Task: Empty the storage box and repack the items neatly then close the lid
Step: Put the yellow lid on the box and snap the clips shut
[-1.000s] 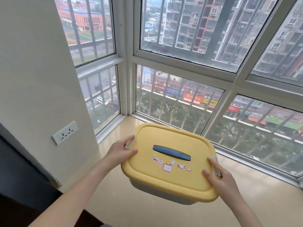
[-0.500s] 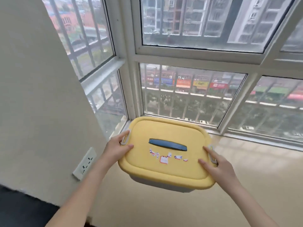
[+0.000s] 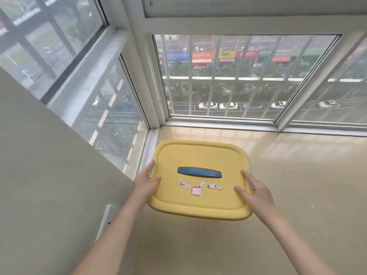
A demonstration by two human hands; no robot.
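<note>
Head view: a storage box with a yellow lid closed on top, in the corner of a pale ledge, just beside the window and near the wall with its socket. Seen almost wholly as lid, with the tub below hidden. Cannot tell whether the base rests on the ledge or hangs just above it.

Gripped at the two short ends. Left hand clasped round the left rim, thumb flat on the lid, a finger lying along one of the white clips. Right hand mirrored on the far rim, thumb and forefinger on top beside the other clip, remaining fingers out of sight over the edge and probably hooked beneath.

Looks like hard moulded plastic, stiff enough not to flex under this hold, smooth and a little slippery at the rounded rim. Weight unknown: contents unseen, though two hands at the ends suggest some load. Not fragile in itself, but best set down flat rather than dropped.

For carrying, either this end grip or the dark handle sunk in the lid's middle, above the torn stickers. For opening, better to work the clips first — likely stiff, needing a thumb under each — then lift the lid by its rim.
</note>
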